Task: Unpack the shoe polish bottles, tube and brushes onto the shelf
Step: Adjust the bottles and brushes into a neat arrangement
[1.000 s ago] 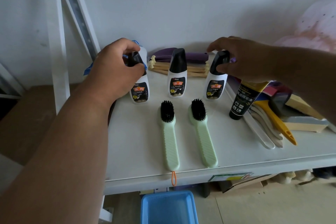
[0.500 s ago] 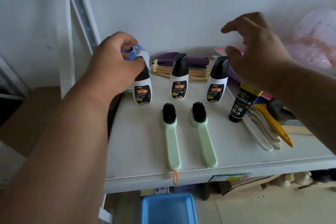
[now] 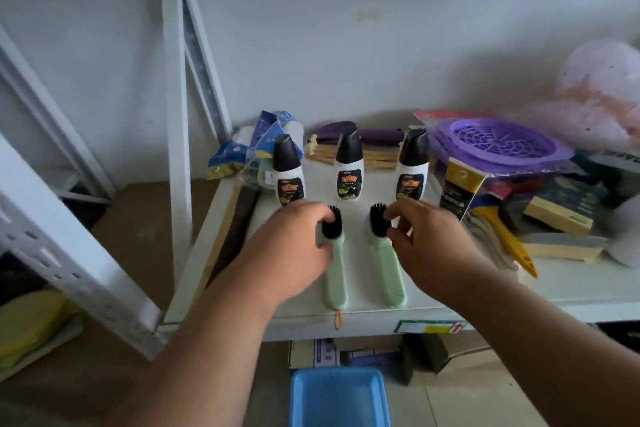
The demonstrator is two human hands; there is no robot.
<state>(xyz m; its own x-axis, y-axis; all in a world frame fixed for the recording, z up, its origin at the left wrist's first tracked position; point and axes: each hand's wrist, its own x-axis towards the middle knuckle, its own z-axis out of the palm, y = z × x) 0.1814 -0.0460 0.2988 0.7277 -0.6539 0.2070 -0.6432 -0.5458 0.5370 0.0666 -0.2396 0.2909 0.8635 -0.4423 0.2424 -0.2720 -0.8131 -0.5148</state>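
Observation:
Three white shoe polish bottles with black caps stand in a row on the white shelf (image 3: 571,284): left bottle (image 3: 289,180), middle bottle (image 3: 349,177), right bottle (image 3: 412,173). A black and gold tube (image 3: 459,191) stands cap-down to their right. Two pale green brushes with black bristles lie side by side in front, handles toward me. My left hand (image 3: 294,246) grips the head of the left brush (image 3: 335,284). My right hand (image 3: 429,246) pinches the head of the right brush (image 3: 391,274).
Blue crumpled packaging (image 3: 256,146) lies at the shelf's back left beside a white upright post (image 3: 176,114). A purple basket (image 3: 502,142), a yellow shoehorn (image 3: 509,239) and sponge blocks crowd the right. A blue tray (image 3: 337,399) sits on the floor below.
Both hands left the outer bottles' caps and came down toward me onto the two brush heads. The bottles stay upright in their row.

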